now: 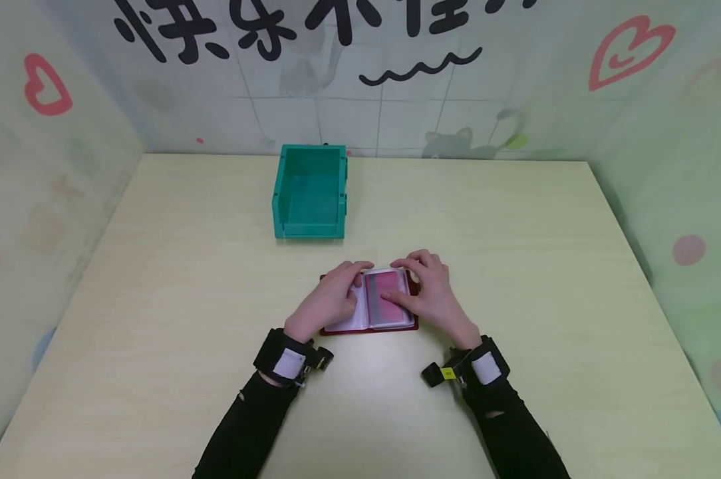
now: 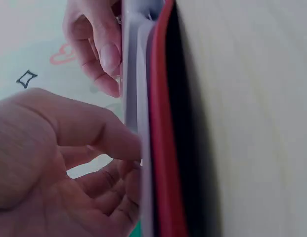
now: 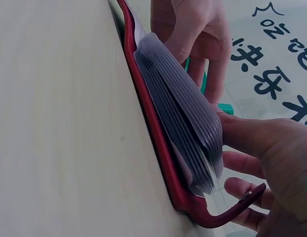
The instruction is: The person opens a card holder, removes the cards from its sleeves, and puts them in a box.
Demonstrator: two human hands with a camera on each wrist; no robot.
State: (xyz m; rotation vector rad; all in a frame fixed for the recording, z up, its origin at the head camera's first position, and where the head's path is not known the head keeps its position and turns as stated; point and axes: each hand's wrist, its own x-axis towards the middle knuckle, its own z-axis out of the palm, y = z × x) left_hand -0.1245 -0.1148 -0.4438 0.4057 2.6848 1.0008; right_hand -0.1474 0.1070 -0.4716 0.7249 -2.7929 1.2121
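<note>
head: overhead, facing forward-down, farther; wrist views: low, close, edge-on; shared: open booklet [image 1: 369, 307]

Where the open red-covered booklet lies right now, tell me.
In the head view, the open red-covered booklet lies near the middle of the table, between the left hand and the right hand, below and right of the teal bin.

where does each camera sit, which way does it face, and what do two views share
Head: on the person's head, facing forward and down at the open booklet; left grip, right grip and black sleeves show.
Left wrist: on the left wrist, looking low across the booklet's edge, image turned sideways; left grip large, right grip beyond.
Right wrist: on the right wrist, looking low at the page edges, also sideways; right grip near, left grip beyond.
Head and right wrist share the teal bin and wall lettering.
</note>
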